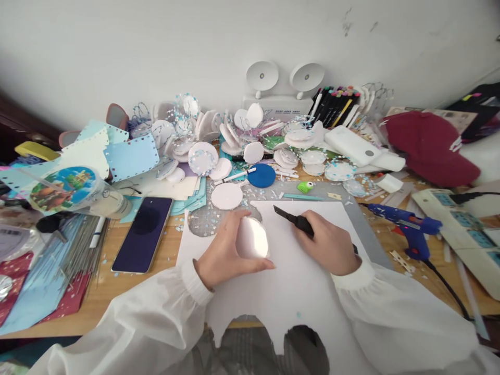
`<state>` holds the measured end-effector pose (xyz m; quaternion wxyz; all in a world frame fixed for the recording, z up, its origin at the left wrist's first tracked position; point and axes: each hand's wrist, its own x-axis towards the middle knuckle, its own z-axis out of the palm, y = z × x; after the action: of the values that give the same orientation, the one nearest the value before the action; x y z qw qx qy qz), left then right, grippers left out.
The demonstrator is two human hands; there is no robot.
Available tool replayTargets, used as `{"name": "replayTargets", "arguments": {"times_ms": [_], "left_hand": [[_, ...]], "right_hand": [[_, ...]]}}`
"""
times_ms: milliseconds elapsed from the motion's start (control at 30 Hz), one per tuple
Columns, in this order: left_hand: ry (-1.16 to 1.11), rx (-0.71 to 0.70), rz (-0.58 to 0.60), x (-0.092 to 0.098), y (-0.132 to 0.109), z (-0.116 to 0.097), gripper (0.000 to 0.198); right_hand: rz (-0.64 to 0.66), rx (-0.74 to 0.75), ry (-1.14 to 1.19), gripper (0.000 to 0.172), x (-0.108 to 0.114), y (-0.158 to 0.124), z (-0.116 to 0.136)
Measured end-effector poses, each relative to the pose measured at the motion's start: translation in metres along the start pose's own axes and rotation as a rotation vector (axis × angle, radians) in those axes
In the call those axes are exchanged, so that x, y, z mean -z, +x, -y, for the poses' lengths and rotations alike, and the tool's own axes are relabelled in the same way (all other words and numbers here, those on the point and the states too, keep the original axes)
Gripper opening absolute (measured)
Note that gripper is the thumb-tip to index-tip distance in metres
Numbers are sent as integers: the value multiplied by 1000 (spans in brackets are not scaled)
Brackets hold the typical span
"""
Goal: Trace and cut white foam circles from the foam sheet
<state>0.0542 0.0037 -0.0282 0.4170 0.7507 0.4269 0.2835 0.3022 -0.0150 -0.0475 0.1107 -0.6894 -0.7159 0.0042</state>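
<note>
My left hand (pixel 225 249) curls its thumb and fingers round the edge of a shiny round mirror-like disc (pixel 252 238), which is on or just above a white foam sheet (pixel 304 291). In my right hand (pixel 330 242) is a black utility knife (pixel 300 223), its blade pointing up and left, a little right of the disc. Round pieces have been cut from the sheet's left and front edges. Beyond the sheet are a white foam disc (pixel 227 196) and a blue round disc (pixel 261 175). Under the sheet is a grey cutting mat (pixel 367 229).
A phone (pixel 142 234) and a lidded plastic cup (pixel 111 202) stand to the left. On the right are a blue glue gun (pixel 414 224), a power strip (pixel 464 229) and a maroon cap (pixel 429 146). Several decorated white discs (pixel 203 158) pile up at the back.
</note>
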Motion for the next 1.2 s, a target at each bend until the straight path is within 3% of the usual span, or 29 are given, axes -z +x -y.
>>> {"name": "replayTargets", "arguments": {"times_ms": [167,300,367,467,567,700,833,933,1033,1200], "left_hand": [[64,3,27,0,-10,-12,98],[75,-39,72,-1,-16,-17,104],[75,-83,75,-1,-16,-19,95],[81,-132,32,-3,-12,-18,66],[-43,-133,26,-7,-7,-12,50],[-291,-90,111,-10,-4,-1,49],[-435,-21,121,-9,-4,4,50],[-520,0,133,-9,-4,3,65],[-448,39,114,-12,-4,1,75],[-288,43,86,-13,2,1,64]], "right_hand": [[18,-16,1,14,3,2,3],[-28,-32,14,27,0,0,6],[-75,-28,13,33,-3,1,8],[-163,-13,8,38,-9,6,11],[-271,20,35,41,-12,16,14],[-384,126,98,42,-13,28,21],[-411,197,98,44,-14,32,25],[-444,235,114,41,-13,33,23],[-450,312,221,37,-7,30,22],[-330,584,491,42,3,16,38]]}}
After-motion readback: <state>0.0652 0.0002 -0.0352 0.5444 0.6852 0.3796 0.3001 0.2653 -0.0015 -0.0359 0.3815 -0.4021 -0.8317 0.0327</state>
